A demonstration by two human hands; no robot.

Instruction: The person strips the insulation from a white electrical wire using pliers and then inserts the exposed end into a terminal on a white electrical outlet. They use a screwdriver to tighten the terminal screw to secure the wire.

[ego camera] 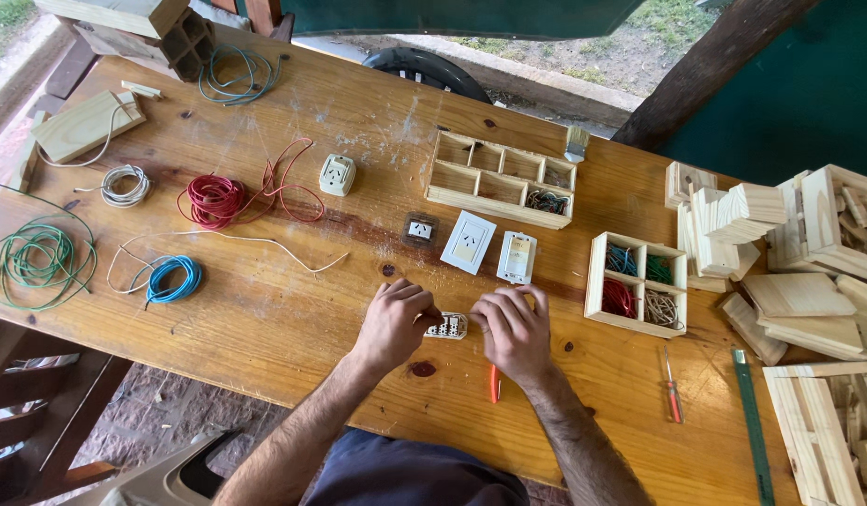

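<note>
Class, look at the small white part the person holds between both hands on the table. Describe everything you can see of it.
The white part is a small, pale, blocky piece, probably plastic, with a row of dark holes or slots on its visible face. It lies low on the wooden table, near the front edge. The left hand grips its left end and the right hand its right end, so only the middle shows. Finer detail is too small to tell.

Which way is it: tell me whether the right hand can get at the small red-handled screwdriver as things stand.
Probably yes. The right hand sits on the small white part, and the red-handled screwdriver lies to its right on bare table, with nothing between.
</note>
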